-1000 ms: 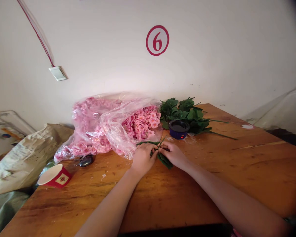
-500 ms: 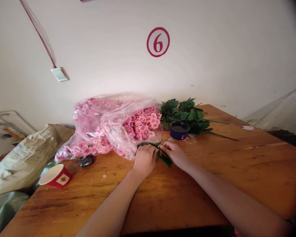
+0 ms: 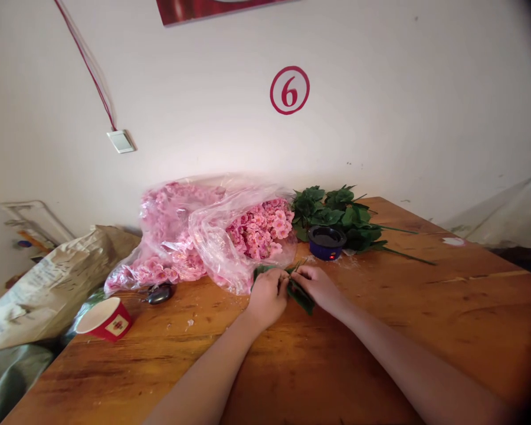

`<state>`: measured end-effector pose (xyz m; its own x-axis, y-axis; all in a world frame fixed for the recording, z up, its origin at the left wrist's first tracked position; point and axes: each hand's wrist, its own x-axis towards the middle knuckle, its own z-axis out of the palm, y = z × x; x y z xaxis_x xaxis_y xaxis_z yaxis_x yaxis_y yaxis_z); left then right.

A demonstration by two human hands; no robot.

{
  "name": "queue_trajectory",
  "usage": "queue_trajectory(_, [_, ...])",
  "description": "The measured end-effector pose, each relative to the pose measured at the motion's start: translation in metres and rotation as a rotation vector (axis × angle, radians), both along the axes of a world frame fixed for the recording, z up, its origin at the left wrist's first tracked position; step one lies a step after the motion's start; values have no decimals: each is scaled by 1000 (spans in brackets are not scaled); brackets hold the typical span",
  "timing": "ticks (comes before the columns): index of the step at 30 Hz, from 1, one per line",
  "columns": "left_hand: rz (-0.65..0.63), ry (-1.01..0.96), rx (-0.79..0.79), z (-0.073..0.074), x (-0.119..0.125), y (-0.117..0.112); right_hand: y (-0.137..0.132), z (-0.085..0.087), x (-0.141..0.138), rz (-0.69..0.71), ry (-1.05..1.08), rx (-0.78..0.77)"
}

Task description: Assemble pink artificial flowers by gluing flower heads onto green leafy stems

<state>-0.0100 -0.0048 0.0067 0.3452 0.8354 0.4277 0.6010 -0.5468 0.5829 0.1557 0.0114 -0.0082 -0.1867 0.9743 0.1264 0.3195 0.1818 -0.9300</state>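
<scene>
Green plastic leaves are what I have between my hands: a short green sprig [image 3: 301, 297] held low over the desk [image 3: 380, 330], towards its far side and just in front of the clear bag of pink blossoms [image 3: 212, 236]. My left hand [image 3: 269, 295] is curled closed over the sprig's left end, knuckles up. My right hand [image 3: 321, 286] has a narrow pinch on the thin stems at the other end. One dark leaf sticks out below, between the two wrists. Both grips are on the sprig, and the fingertips nearly meet.

As I judge it, this wants light fingertip pressure rather than a fist. The stems look thin and bendy, so I would anchor firmly with the left and let the right do the fine work close to the left's grip, so that nothing bows or snaps. The small dark blue pot [image 3: 327, 242] with a red light stands just beyond my right hand. It may be hot, so I would give it room. The heap of green foliage [image 3: 331, 209] lies behind the pot, and the red paper cup [image 3: 106, 319] sits well apart at the left.
</scene>
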Motion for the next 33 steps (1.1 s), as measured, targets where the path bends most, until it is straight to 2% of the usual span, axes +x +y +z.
queue_trajectory(4, [-64, -362, -373, -7, 0, 10, -7, -2, -8, -127, -203, 165])
queue_trajectory(6, [-65, -465, -462, -8, 1, 13, -9, -4, -11, -162, -267, 217])
queue_trajectory(8, [-74, -497, -482, -7, 0, 13, -10, -6, -13, -175, -285, 218])
queue_trajectory(12, [-94, -376, -365, -1, -3, 7, -5, -12, -11, -102, -191, 156])
queue_trajectory(16, [3, -164, -165, 3, -6, 1, 4, -16, -6, -6, -84, 108])
queue_trajectory(19, [21, -44, -157, 2, -6, -2, 10, -19, -3, 55, -29, 80])
queue_trajectory(22, [60, 48, -104, -1, -2, -4, 12, -21, -2, 43, -65, 63])
queue_trajectory(24, [119, 90, -25, -4, 1, -6, 11, -20, -2, -40, -105, 81])
queue_trajectory(26, [163, 123, 44, -6, 3, -7, 8, -17, -3, -178, -145, 165])
queue_trajectory(29, [170, 166, 93, -10, 4, -7, 3, 0, -7, -367, -212, 390])
queue_trajectory(31, [148, 190, 106, -12, 3, -7, 4, 16, -13, -401, -274, 530])
queue_trajectory(33, [131, 207, 112, -14, 4, -6, 11, 34, -20, -343, -369, 616])
